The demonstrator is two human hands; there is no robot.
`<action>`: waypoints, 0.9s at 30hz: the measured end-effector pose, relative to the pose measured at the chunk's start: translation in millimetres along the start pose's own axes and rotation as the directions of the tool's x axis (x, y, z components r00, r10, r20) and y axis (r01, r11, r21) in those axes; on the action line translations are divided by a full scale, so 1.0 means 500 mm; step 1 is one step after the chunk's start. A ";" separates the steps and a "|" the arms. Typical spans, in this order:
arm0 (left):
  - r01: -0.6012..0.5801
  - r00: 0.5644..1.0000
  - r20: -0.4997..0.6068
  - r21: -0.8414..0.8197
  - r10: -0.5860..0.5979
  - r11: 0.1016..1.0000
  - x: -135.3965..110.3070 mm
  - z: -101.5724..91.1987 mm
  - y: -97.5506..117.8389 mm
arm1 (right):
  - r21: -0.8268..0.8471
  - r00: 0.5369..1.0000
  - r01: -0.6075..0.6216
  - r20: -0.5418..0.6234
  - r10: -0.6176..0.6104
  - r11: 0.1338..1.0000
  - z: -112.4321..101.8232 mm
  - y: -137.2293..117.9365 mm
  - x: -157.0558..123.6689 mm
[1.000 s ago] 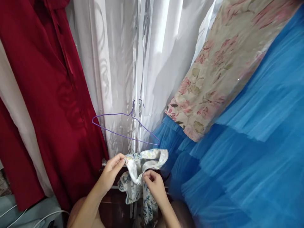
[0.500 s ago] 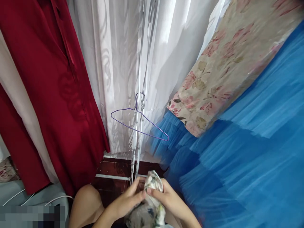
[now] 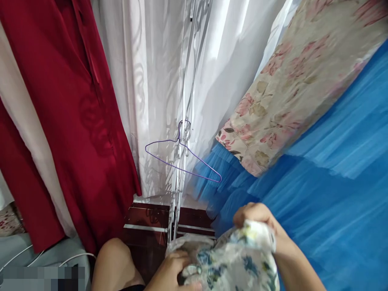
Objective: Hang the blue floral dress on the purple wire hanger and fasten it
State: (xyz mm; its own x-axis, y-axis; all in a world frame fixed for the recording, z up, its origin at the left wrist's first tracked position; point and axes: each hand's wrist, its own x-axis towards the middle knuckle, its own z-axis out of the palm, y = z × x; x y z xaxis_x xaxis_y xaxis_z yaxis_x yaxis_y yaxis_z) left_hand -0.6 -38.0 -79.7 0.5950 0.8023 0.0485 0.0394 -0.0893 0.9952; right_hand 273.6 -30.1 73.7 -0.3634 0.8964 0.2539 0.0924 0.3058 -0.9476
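Note:
A white floral garment with blue, green and yellow print is spread between my two hands at the bottom of the view; its lower part is cut off by the frame edge. My right hand is closed on its upper right side, with the knuckles turned up. Lower down, my left hand grips the garment's left side, its fingers curled at the cloth. Beyond them, a thin purple hanger hangs with no clothing on it from a white metal rack.
Red garments hang at the left, in front of white curtains. A floral skirt-like garment and blue layered tulle fill the right. My knee is at lower left, near a grey surface with white cables.
The bunched garment has been opened out wider. My right hand has moved right and up with its edge, while my left hand has come lower. The view has shifted slightly.

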 end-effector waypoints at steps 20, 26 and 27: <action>-0.241 0.884 -0.441 -0.145 0.155 0.960 -0.043 -0.106 0.156 | 0.164 0.989 -0.057 -0.124 0.078 0.985 -0.052 -0.031 0.428; -0.189 0.891 -0.441 -0.153 0.104 0.970 -0.050 -0.193 0.155 | 0.246 0.983 -0.129 -0.093 0.155 0.961 -0.012 -0.001 0.435; -0.165 0.901 -0.421 -0.115 0.102 0.980 -0.049 -0.208 0.153 | 0.252 0.982 -0.131 -0.101 0.161 0.959 -0.010 0.003 0.431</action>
State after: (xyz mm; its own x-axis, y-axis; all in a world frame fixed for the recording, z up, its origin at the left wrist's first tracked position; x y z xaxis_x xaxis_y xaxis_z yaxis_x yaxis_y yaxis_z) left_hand -95.6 -3.2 4.0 0.2020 0.9625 0.1810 -0.1515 -0.1518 0.9767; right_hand 199.9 165.1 127.8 -0.2485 0.9616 0.1164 -0.0970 0.0948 -0.9908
